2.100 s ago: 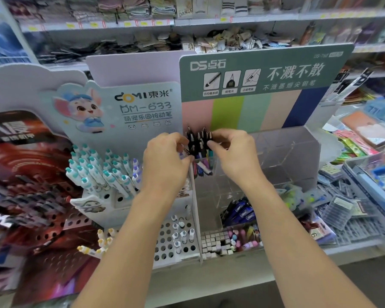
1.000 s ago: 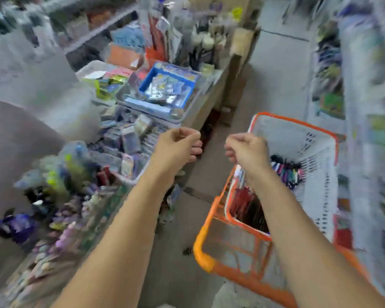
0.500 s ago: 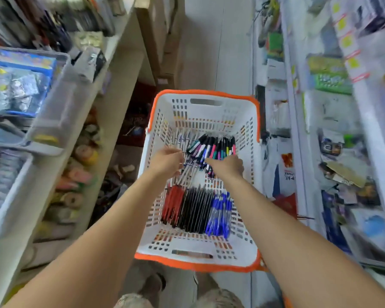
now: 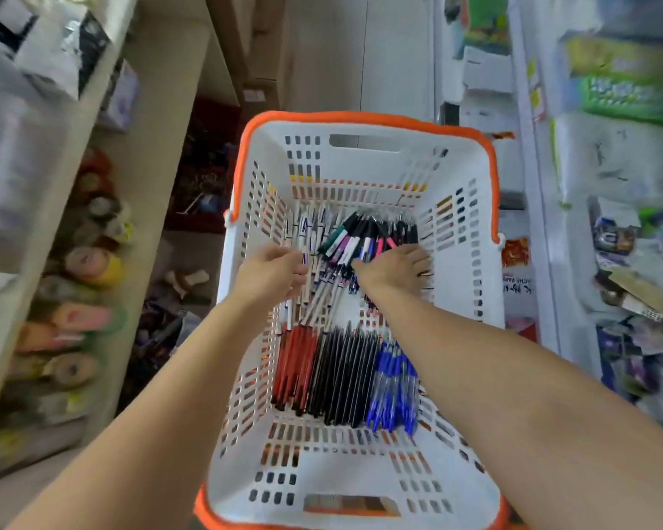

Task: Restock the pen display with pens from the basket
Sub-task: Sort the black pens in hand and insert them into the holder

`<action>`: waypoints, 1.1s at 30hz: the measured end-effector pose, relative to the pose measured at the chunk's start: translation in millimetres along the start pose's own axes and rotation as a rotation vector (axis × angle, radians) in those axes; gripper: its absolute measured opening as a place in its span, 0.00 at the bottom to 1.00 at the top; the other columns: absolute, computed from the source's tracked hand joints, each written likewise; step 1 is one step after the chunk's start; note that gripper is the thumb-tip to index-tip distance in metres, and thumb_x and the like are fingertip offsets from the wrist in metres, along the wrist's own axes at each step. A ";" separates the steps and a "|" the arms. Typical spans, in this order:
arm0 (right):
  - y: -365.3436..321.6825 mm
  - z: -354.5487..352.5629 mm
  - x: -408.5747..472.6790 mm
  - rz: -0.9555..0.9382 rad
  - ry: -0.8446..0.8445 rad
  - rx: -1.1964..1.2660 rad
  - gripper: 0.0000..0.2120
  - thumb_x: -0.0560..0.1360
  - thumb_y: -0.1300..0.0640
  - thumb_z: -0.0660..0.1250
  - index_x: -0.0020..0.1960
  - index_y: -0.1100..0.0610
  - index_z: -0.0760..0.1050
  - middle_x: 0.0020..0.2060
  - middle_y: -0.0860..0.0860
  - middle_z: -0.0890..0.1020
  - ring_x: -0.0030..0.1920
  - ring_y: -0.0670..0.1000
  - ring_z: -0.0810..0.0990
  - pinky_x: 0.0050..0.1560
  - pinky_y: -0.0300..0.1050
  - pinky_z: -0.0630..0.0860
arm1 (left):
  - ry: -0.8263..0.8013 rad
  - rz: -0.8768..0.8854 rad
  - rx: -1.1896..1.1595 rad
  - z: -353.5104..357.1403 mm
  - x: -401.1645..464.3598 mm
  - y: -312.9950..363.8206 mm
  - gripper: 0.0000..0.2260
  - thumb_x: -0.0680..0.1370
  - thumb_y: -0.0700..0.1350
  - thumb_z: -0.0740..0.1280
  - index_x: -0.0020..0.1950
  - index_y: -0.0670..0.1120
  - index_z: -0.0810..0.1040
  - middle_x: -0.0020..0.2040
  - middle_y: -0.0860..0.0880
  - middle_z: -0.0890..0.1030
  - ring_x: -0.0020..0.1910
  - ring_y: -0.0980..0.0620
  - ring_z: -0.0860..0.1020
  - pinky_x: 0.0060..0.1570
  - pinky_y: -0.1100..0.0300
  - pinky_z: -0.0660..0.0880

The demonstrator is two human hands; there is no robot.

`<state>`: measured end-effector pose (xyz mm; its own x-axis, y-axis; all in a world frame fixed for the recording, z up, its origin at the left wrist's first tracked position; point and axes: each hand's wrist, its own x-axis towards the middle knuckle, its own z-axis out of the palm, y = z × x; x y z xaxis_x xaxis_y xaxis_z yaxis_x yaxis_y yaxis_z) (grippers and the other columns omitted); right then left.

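Shelving: stock racks stand on either side of your arms, badly blurred (no label there is readable), and the pen display itself is out of frame.
Basket: the white basket with the orange rim sits under both your hands, which reach down into its far half.
Near bundles: red pens, black pens and blue pens lie side by side under your forearms, nearer you than either hand, untouched.
Far bundles: white pens lie loose between your hands; the coloured-cap pens sit just past your fingertips.
Left hand: your left hand has fingers curled at the white pens, but whether it holds any I cannot tell.
Right hand: your right hand lies fingers spread, palm down on the coloured-cap pens, pressing rather than gripping.
Progress: I judge this a pick-up in mid-restock; plenty remains in the basket, and nothing is lifted yet.
Hidden: your palms cover the contact, and how full the display stands cannot be seen.
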<state>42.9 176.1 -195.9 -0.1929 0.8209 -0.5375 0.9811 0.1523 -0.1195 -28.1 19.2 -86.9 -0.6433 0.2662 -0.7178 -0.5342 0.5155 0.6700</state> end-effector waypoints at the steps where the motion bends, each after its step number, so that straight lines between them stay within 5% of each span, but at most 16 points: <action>1: 0.7 2.1 2.6 -0.003 0.017 -0.004 0.58 0.72 0.32 0.70 0.80 0.67 0.43 0.79 0.65 0.52 0.79 0.64 0.54 0.75 0.61 0.58 | 0.002 -0.006 -0.022 -3.6 2.6 -1.6 0.07 0.84 0.42 0.63 0.60 0.43 0.76 0.48 0.46 0.82 0.42 0.52 0.80 0.41 0.62 0.80; 8: -1.5 2.7 19.6 0.000 0.013 0.200 0.45 0.75 0.43 0.73 0.78 0.65 0.54 0.73 0.64 0.62 0.71 0.64 0.68 0.65 0.59 0.74 | -0.014 0.009 -0.021 -10.6 2.2 -3.7 0.09 0.83 0.45 0.64 0.62 0.45 0.77 0.49 0.46 0.84 0.43 0.52 0.82 0.43 0.59 0.80; 11: -1.9 -4.5 29.2 -0.002 0.033 0.262 0.34 0.70 0.47 0.78 0.68 0.64 0.69 0.62 0.61 0.75 0.54 0.61 0.82 0.45 0.50 0.82 | -0.023 0.027 -0.040 -9.9 -0.1 -0.2 0.07 0.83 0.45 0.64 0.60 0.45 0.78 0.49 0.46 0.84 0.43 0.52 0.82 0.45 0.59 0.80; 14: 3.9 -14.9 30.9 -0.073 0.046 0.240 0.16 0.71 0.55 0.76 0.53 0.61 0.77 0.44 0.55 0.82 0.41 0.56 0.83 0.28 0.40 0.73 | -0.034 0.037 -0.046 -10.2 -5.9 -2.9 0.07 0.84 0.45 0.63 0.58 0.45 0.78 0.48 0.46 0.84 0.42 0.52 0.82 0.47 0.58 0.80; 19: 14.4 -33.4 14.9 -0.097 0.028 0.252 0.11 0.72 0.58 0.75 0.49 0.60 0.75 0.37 0.51 0.79 0.38 0.52 0.80 0.33 0.42 0.75 | -0.055 0.009 -0.069 -9.1 -13.9 -11.2 0.07 0.84 0.45 0.64 0.59 0.45 0.78 0.46 0.47 0.83 0.41 0.52 0.81 0.43 0.61 0.79; 24: 16.9 -55.4 -45.5 -0.129 -0.190 0.718 0.30 0.70 0.60 0.75 0.69 0.63 0.70 0.61 0.57 0.78 0.65 0.59 0.77 0.60 0.54 0.77 | -0.131 -0.005 -0.111 0.2 -26.4 -13.8 0.08 0.82 0.46 0.66 0.59 0.45 0.79 0.53 0.46 0.83 0.50 0.49 0.81 0.58 0.51 0.79; 27: 31.5 -36.9 -89.9 -0.148 -0.330 0.935 0.23 0.64 0.62 0.75 0.57 0.61 0.75 0.49 0.60 0.82 0.52 0.62 0.84 0.48 0.57 0.82 | -0.151 0.044 -0.087 9.4 -32.8 -19.4 0.12 0.80 0.54 0.68 0.59 0.48 0.78 0.59 0.47 0.82 0.59 0.49 0.80 0.64 0.49 0.75; 30: 51.4 -6.6 -128.6 -0.180 -0.440 1.000 0.13 0.69 0.69 0.74 0.50 0.57 0.77 0.40 0.53 0.82 0.39 0.45 0.84 0.41 0.40 0.81 | -0.105 0.062 -0.058 14.9 -38.0 -35.6 0.14 0.78 0.61 0.67 0.57 0.54 0.77 0.59 0.53 0.81 0.60 0.55 0.77 0.65 0.51 0.72; 33: 66.2 24.6 -155.3 -0.157 -0.559 0.987 0.14 0.69 0.71 0.75 0.49 0.57 0.79 0.39 0.51 0.84 0.38 0.45 0.84 0.39 0.37 0.79 | -0.123 -0.038 0.000 13.9 -40.6 -67.5 0.32 0.68 0.73 0.68 0.62 0.52 0.79 0.61 0.52 0.82 0.61 0.51 0.79 0.65 0.47 0.73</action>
<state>137.4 45.1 -141.0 -0.5345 0.4340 -0.7252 0.5524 -0.4701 -0.6884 41.8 -15.1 -105.6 -0.5500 0.3446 -0.7608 -0.5571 0.5273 0.6415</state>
